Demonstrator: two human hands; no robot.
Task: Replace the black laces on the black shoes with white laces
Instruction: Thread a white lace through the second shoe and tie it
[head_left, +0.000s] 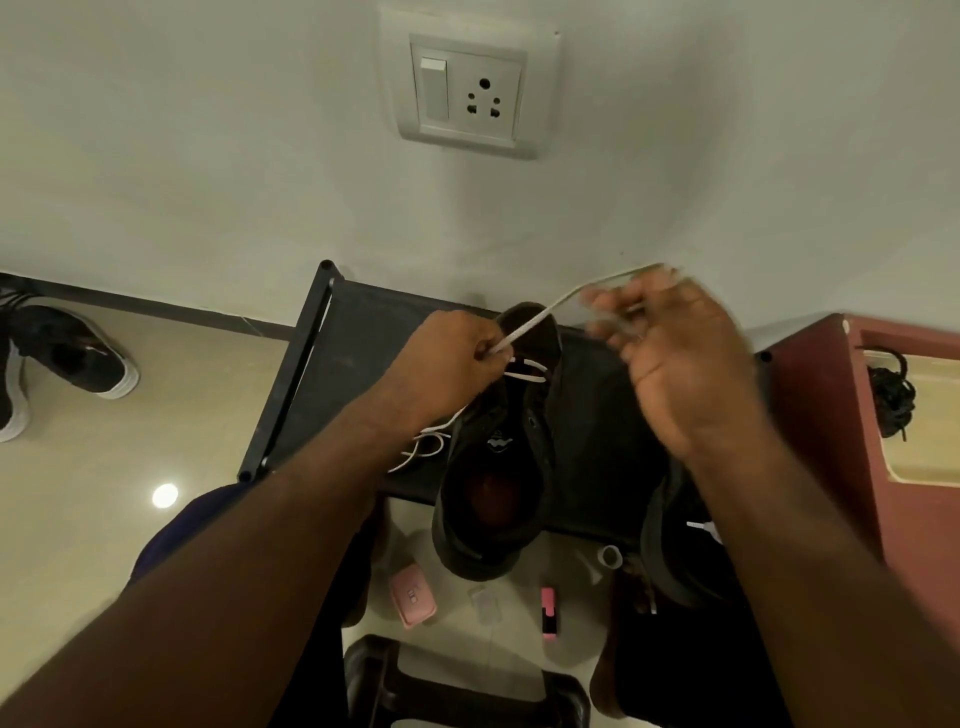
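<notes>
You have two black shoes on the black rack (363, 353). The first shoe (498, 467) lies mid-rack with its long axis running from the near edge toward the wall. Its toe points at the wall and its heel hangs over the near edge. The second shoe (670, 545) sits at the near right corner, mostly hidden under your right forearm.

One white lace (535, 319) is in play. It crosses the first shoe's upper eyelets, and loose loops of it lie on the rack just left of the shoe.

Your left hand (452, 358) pinches the lace just beside the eyelets. From there the strand rises to the fingertips of your right hand (680, 358), which is raised over the far right of the rack. That hand is blurred, so I cannot tell whether it grips the lace.

One bundle of black laces (891, 397) lies in the maroon unit (810, 415) right of the rack.
</notes>
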